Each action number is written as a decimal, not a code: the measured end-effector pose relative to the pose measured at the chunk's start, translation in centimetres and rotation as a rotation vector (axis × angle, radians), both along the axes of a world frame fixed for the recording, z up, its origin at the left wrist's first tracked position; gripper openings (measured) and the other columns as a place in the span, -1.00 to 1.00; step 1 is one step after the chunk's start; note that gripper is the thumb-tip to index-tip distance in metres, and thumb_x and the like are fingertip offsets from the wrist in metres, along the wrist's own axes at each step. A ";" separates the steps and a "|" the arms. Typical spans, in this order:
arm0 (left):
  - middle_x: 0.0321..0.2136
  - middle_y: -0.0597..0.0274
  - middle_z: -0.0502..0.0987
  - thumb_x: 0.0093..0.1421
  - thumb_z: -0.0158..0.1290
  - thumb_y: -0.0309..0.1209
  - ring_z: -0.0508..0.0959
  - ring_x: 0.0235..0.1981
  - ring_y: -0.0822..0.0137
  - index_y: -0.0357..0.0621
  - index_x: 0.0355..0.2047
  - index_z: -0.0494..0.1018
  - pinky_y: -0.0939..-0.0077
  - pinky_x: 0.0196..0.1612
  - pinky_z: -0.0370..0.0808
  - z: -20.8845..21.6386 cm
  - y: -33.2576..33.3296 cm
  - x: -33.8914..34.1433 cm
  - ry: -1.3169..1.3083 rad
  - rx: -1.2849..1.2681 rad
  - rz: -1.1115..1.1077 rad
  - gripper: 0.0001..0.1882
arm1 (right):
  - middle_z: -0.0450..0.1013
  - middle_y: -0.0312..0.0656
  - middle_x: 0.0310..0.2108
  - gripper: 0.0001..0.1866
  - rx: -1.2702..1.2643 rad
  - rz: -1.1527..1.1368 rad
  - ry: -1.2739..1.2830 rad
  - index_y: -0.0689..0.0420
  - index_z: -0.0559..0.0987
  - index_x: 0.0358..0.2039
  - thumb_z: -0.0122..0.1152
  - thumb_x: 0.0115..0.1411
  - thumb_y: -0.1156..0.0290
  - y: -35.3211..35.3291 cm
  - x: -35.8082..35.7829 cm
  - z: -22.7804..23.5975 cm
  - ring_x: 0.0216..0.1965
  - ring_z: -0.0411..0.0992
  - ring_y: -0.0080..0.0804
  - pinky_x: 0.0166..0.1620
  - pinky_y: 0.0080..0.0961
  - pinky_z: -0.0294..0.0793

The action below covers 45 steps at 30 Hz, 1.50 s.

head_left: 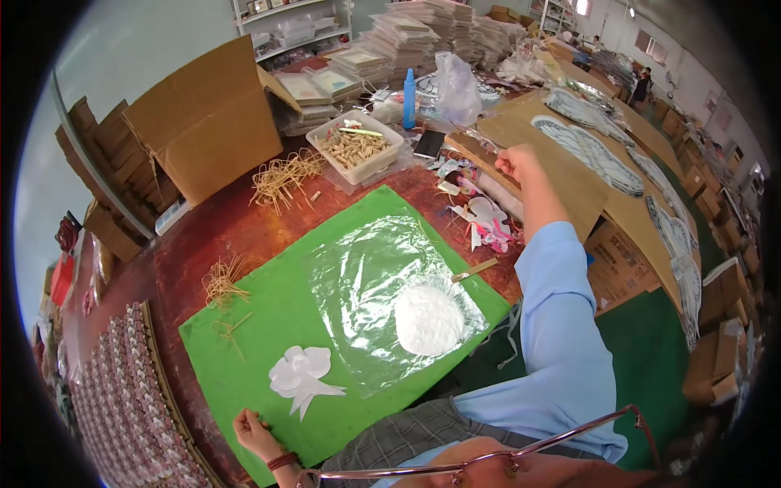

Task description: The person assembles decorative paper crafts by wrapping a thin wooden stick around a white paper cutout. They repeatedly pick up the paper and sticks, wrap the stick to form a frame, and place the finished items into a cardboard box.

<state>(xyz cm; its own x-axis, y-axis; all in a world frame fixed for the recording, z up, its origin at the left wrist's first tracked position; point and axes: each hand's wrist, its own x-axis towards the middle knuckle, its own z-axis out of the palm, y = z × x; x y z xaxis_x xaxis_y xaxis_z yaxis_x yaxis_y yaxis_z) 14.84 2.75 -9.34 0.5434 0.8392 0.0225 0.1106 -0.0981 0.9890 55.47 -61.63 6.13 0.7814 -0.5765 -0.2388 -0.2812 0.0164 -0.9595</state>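
Note:
My right hand (521, 163) reaches out to the far right, its fingers closed in a pinch over a narrow brown strip of board (480, 165); what they hold is too small to make out. My left hand (259, 437) rests at the near left edge of the green mat (268, 293) with curled fingers, and their contents are hidden. Beside it lies a white flower-shaped piece (301, 372) with ribbon-like tails. A sheet of clear plastic film (362, 281) covers the mat's right half. On this film sits a white round, ridged piece (429, 320), next to a small wooden stick (474, 271).
Bundles of tan ties (285, 176) and a bin of small wooden pieces (355, 148) stand beyond the mat. Behind are a blue bottle (408, 99), a black phone (429, 145) and a cardboard box (203, 114). Pink and white scraps (486, 224) lie below my right forearm.

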 end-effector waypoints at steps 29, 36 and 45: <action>-0.57 0.40 0.42 0.20 0.08 -0.54 0.33 -0.59 0.69 -0.34 -0.17 0.37 0.78 -0.55 0.27 0.0 2.1 2.7 -0.054 -0.009 -0.166 -0.79 | 0.53 -0.07 -0.34 -0.74 -1.019 1.213 -0.503 0.14 0.54 -0.32 0.24 0.08 0.23 62.2 -13.7 -11.3 -0.27 0.51 -0.08 -0.21 -0.18 0.49; -0.53 0.35 0.43 0.20 0.07 -0.54 0.36 -0.57 0.66 -0.35 -0.14 0.35 0.75 -0.54 0.29 -0.1 2.1 2.9 -0.077 -0.040 -0.167 -0.76 | 0.51 -0.09 -0.41 -0.90 -0.864 1.099 -0.580 0.09 0.52 -0.40 0.17 0.05 0.39 63.4 -13.1 -15.2 -0.37 0.49 -0.03 -0.29 -0.14 0.46; -0.30 0.19 0.46 0.17 0.09 -0.48 0.43 -0.44 0.55 -0.24 0.14 0.20 0.67 -0.47 0.38 4.5 4.4 5.4 0.012 -0.017 -0.215 -0.47 | 0.53 -0.14 -0.37 -0.84 -0.715 1.023 -0.729 0.09 0.59 -0.30 0.16 0.11 0.37 62.7 -14.1 -14.9 -0.30 0.50 -0.09 -0.23 -0.20 0.47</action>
<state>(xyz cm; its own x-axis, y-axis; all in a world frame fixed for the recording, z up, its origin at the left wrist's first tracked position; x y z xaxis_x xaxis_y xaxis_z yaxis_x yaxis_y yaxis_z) 20.20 7.17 -4.86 0.7098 0.7044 0.0015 0.1007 -0.1036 0.9895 41.38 1.02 -8.77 0.7365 0.4761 0.4805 0.6710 -0.4244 -0.6080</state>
